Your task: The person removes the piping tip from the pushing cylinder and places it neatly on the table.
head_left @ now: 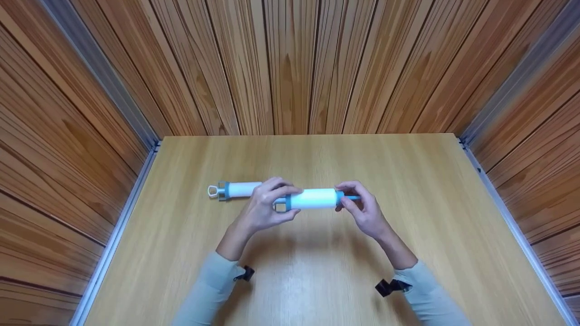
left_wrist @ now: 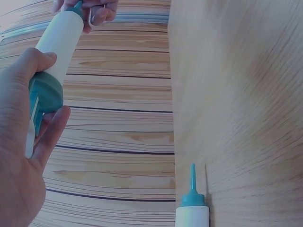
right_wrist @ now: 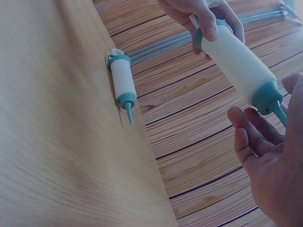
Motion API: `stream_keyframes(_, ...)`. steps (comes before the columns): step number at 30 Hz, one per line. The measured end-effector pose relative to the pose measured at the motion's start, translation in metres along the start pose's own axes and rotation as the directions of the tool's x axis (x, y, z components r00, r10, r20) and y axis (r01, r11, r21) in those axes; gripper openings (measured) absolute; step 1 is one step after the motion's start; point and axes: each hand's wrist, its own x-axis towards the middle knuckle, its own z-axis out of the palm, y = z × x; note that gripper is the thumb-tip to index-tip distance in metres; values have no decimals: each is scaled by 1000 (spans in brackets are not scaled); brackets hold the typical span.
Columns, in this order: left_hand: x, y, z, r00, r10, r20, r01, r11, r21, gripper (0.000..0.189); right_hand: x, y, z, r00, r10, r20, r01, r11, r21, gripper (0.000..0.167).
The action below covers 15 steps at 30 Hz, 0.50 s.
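Note:
A white, syringe-like dispenser [head_left: 314, 198] with teal end caps is held level above the table. My left hand [head_left: 267, 203] grips its handle end, with thumb and fingers on opposite sides of the teal collar [left_wrist: 46, 90]. At the other end, my right hand [head_left: 362, 207] has its fingers and thumb around the teal nozzle cap [right_wrist: 266, 98]; the thin nozzle points right, between them. A second similar dispenser [head_left: 242, 189] lies on the table behind my left hand, its ring handle [head_left: 212, 192] to the left. In the head view that hand hides its nozzle end, which shows in both wrist views.
The wooden table [head_left: 308, 280] carries the second dispenser. Plank walls [head_left: 290, 68] enclose it at the back and sides, with metal rails [head_left: 113, 231] along the side edges. A small black device [head_left: 387, 287] sits at each sleeve cuff.

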Motion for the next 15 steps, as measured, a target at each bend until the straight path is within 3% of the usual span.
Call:
stream_keyframes(6,-1,-2,0,1000,3,24,-3,1000,26,48,1,0,1,1000,21,-21,-21,1000,0,22)
stream_keyframes(15,0,-2,1,999,33,8,-33,999,27,46,0,1,0,1000,1,-18,-1,1000,6,23)
